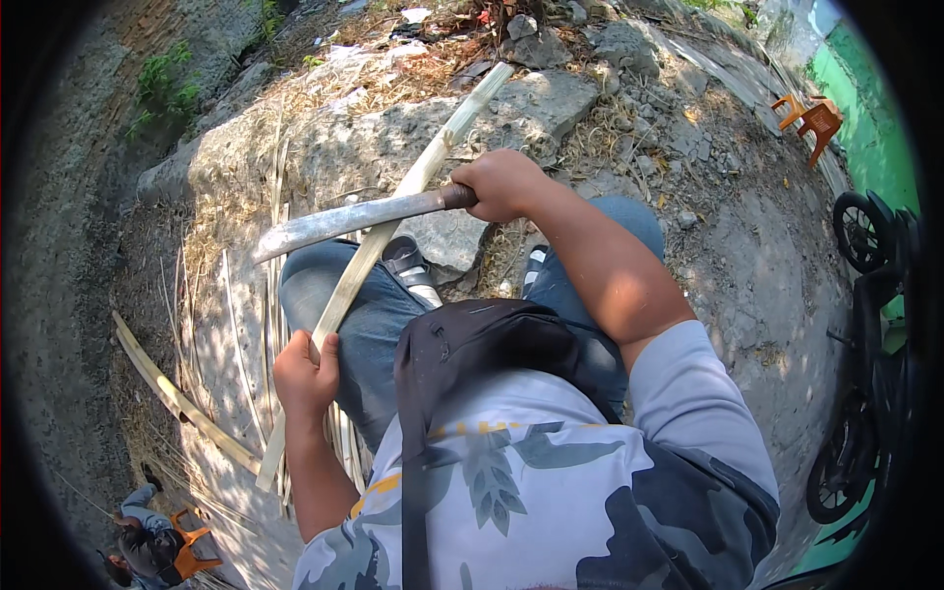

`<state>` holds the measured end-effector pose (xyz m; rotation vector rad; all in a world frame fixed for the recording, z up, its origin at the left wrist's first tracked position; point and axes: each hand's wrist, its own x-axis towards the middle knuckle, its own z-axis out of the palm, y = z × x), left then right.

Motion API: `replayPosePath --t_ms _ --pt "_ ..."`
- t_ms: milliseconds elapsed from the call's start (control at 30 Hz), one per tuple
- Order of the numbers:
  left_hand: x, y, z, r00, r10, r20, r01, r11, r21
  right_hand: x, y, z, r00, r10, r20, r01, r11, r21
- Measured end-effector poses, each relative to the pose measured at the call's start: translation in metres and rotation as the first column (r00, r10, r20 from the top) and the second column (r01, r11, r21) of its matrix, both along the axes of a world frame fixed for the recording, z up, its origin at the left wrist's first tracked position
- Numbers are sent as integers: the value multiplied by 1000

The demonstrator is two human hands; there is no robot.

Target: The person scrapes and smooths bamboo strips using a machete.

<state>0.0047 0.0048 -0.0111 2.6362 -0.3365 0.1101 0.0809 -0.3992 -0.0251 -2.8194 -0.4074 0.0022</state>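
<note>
Nearest us is our patterned shirt, with a black bag strapped across it and our jeans beyond. Our left hand is closed around a pale strip toward its lower end. The strip slants up and to the right past our left knee, its far end over the stone block ahead. Our right hand grips the handle of a knife; the long blade points left and crosses over the strip, though we cannot tell whether its edge touches. Below the blade we see a dark sandal on our left foot. Thin slats lie on the ground to our left, with a thicker curved piece near them. Farther off, at lower left, a person is at an orange chair. To our right stands a motorbike, by a green wall.
</note>
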Motion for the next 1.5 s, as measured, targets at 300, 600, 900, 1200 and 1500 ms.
replayPosePath --t_ms 300,600,900,1200,1500 --pt "0 -3 4 999 35 -14 -35 998 59 4 -27 -5 966 -257 -42 260 961 97" --pt "2 0 4 1000 2 21 -4 995 102 -7 1 2 996 -82 -26 82 996 26" --pt "1 -1 5 999 29 -35 -28 999 42 1 -4 0 999 -6 40 6 1000 -2" --pt "2 0 2 1000 10 13 -11 998 68 2 -23 0 945 -298 -135 318 933 166" --pt "4 -3 15 997 46 -68 -34 985 169 -3 3 3 989 -75 -129 71 997 -37"
